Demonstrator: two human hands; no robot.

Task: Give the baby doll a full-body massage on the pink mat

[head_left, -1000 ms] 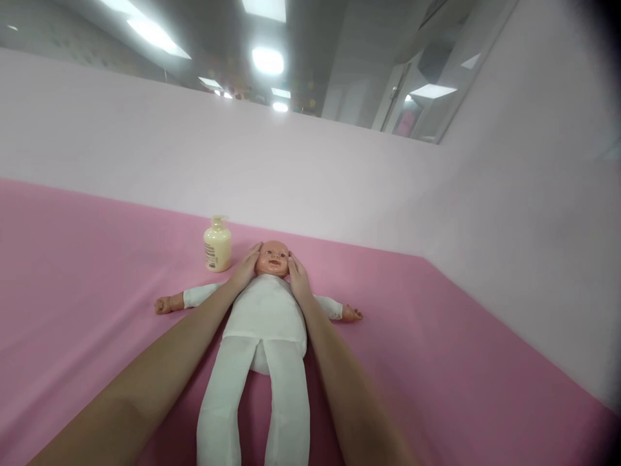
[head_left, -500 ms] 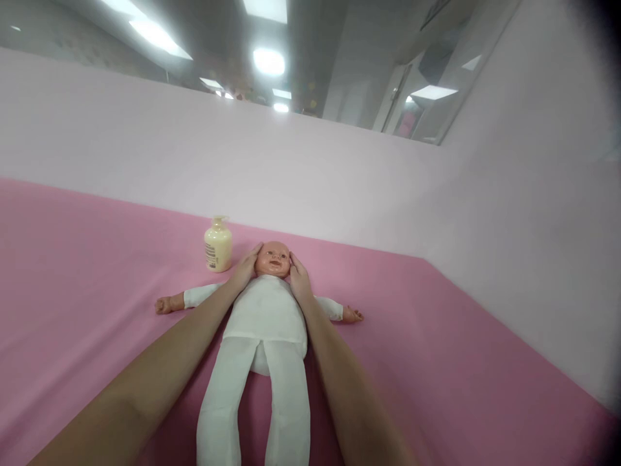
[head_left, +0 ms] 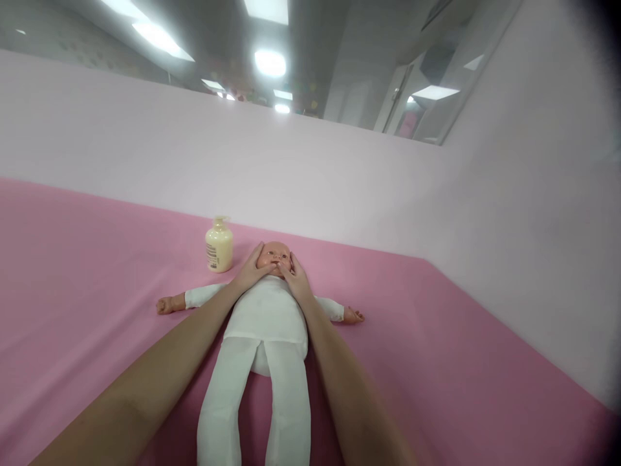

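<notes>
- Cupping the doll's head [head_left: 273,257] from both sides, our left hand [head_left: 250,270] and right hand [head_left: 295,277] lie open against it, with the thumbs meeting near the mouth; neither hand is clenched.
- We see the doll [head_left: 266,323] lying on its back in the middle of the pink counter [head_left: 460,362], arms spread to the sides, legs pointing towards us.
- We judge the head to be hard moulded plastic, smooth and a little slippery under the fingers, so flat palms on the cheeks hold better than fingertips.
- We judge the white cloth body and legs to be soft, stuffed and light; they would sag if lifted by the head alone.
- For a lift, we would take hold under the torso or back while steadying the head, since the neck seam looks like the weak point.
- A cream pump bottle [head_left: 219,246] stands upright just beside the doll's head, near our left hand but apart from it.
</notes>
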